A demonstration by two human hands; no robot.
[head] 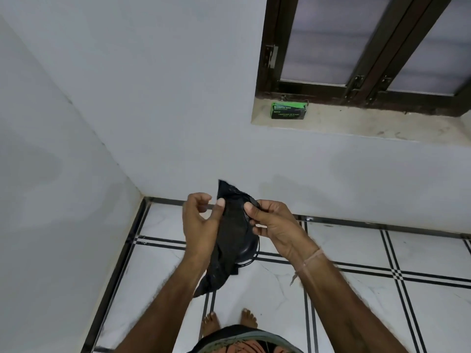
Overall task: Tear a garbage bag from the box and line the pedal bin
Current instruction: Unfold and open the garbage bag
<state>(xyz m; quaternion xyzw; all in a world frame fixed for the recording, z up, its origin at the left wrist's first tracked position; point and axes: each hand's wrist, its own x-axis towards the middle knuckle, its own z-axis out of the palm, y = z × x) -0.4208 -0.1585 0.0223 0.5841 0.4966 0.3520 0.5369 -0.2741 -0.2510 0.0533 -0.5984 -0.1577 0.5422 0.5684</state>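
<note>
Garbage bag (229, 233) is off the roll, still folded into a narrow black strip, held in the air over the tiled floor (356, 289) near the room corner. Top end sticks up above the fingers, bottom end hangs loose past the left wrist.

Right hand (275, 228) pinches the upper right edge of the strip, thumb on the near face. Left hand (201, 225): thumb pressed against the left edge, other fingers curled and partly spread behind it. Can't tell if they're actually on the plastic.

Step in hand, my read: tear is done, they're hunting for the mouth of the bag to open it.

Pedal bin (248, 253): only a dark rounded sliver shows behind the bag, on the floor just ahead of the bare feet. Can't see if the lid is up.

Box (288, 110), green and black, sits at the left end of the window sill (382, 128), well apart from the hands.

Next move needs: rub the two layers apart at the open end, shake the strip out full, then pedal the lid up and fold the rim over the bin edge.
</note>
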